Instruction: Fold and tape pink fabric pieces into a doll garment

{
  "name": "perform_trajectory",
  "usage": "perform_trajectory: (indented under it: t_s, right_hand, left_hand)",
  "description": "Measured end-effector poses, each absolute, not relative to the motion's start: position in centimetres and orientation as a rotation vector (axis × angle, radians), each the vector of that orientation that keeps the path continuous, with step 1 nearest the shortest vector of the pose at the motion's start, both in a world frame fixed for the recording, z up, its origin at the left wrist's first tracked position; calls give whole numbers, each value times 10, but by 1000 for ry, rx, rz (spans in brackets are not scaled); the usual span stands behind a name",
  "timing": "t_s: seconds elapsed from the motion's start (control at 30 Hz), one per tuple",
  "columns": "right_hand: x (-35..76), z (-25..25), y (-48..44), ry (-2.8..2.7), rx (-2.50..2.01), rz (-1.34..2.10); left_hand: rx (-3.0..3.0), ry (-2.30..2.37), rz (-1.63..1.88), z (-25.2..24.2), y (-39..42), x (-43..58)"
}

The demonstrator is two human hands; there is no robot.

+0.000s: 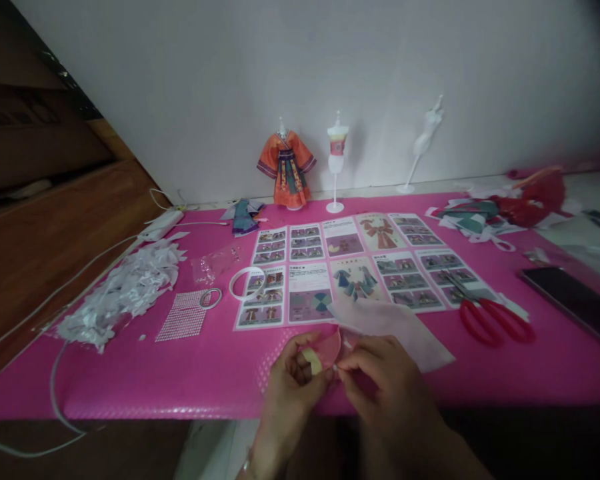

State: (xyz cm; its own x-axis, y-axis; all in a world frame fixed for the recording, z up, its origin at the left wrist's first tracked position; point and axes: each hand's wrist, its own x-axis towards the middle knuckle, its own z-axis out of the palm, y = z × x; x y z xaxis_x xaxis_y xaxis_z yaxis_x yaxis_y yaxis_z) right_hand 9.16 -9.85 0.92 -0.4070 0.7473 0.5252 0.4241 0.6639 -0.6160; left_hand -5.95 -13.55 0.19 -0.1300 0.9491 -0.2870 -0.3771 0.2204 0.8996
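Near the front edge of the table, my left hand [296,379] is closed on a small pink and pale yellow fabric piece [329,347], curved at its upper edge. My right hand [384,375] meets it from the right, thumb and forefinger pinched at the piece's lower right edge. A tiny whitish bit [335,367] shows at those fingertips; what exactly they grip is too small to tell. Behind my right hand lies a sheet of pale cloth or paper [405,327], partly over the printed instruction sheet [307,272].
Red-handled scissors [495,321] and a dark phone [575,300] lie at right. Along the wall stand an orange robe on a stand [285,170] and two white mannequins [336,163]. Left are bagged white ribbons [125,287], a bead sheet [183,317] and a white ring [247,284].
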Motion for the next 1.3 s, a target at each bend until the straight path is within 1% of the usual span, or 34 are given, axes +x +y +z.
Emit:
perform_trajectory:
  t_s: [0.33,0.53,0.83,1.03,1.3]
  right_hand:
    - [91,9,-101,-2061,-907,408]
    - [91,8,-99,-2065,-899,460]
    - [102,9,-91,-2078,-930,451]
    - [110,13,-78,-2201,-878,506]
    - [104,17,-72,-2329,-892,596]
  left_hand:
    - [666,1182,1287,2,-136,-60]
    - [680,1183,1295,2,-136,-59]
    - [653,1233,1308,4,-136,-59]
    - [714,1318,1311,9,-135,-56]
    - [599,1342,1348,19,-138,-52]
